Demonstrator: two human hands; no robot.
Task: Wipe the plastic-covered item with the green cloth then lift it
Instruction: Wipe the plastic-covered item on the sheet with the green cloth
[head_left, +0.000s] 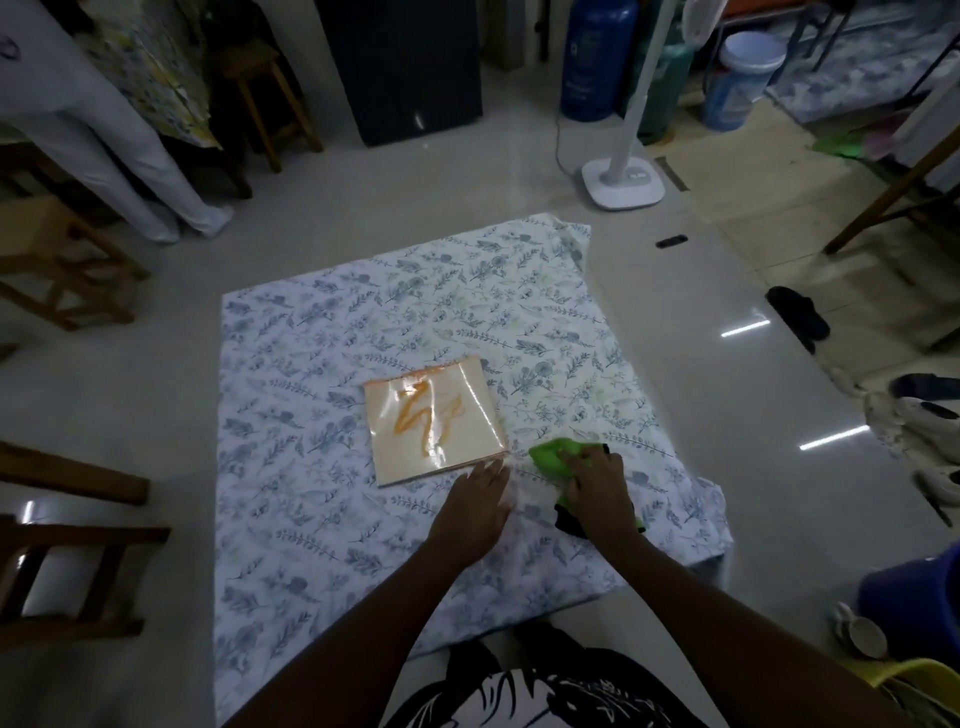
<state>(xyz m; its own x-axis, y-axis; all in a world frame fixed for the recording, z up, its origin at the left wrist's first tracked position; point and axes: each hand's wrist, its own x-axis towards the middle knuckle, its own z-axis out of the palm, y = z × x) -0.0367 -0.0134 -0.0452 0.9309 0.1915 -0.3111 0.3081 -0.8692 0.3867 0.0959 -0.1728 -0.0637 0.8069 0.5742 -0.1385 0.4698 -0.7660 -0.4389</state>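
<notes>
The fingers of the right hand (597, 486) are curled down onto a bright green cloth with a dark edge (558, 457), bunching it against the bedsheet; the cloth shows ahead of the knuckles and again behind the wrist, so the hand lies across its middle and grips it. The fingers of the left hand (475, 506) are straight and close together, palm down and flat on the sheet, holding nothing; their tips lie just beside the near right corner of the task's item, and whether they touch it cannot be told.

That item is a square, cream-coloured flat pad wrapped in clear glossy plastic (434, 423), with an orange squiggle smeared across its top face and an orange edge along its far and right sides. It lies flat near the middle of the sheet, turned slightly askew, just left of the green cloth and apart from it.

Everything rests on a white bedsheet printed with blue-grey leaves and flowers (322, 467), spread over a pale glossy tiled floor (701, 395). Both forearms reach in from the bottom of the view, above a black-and-white printed shirt (519, 696).

Around the sheet stand wooden stools (67, 260) on the left, a dark cabinet (402, 67) at the far side, a white fan stand with a square base (623, 179) and a blue gas cylinder (597, 57) beyond it. Dark slippers (797, 312) lie on the floor at right.
</notes>
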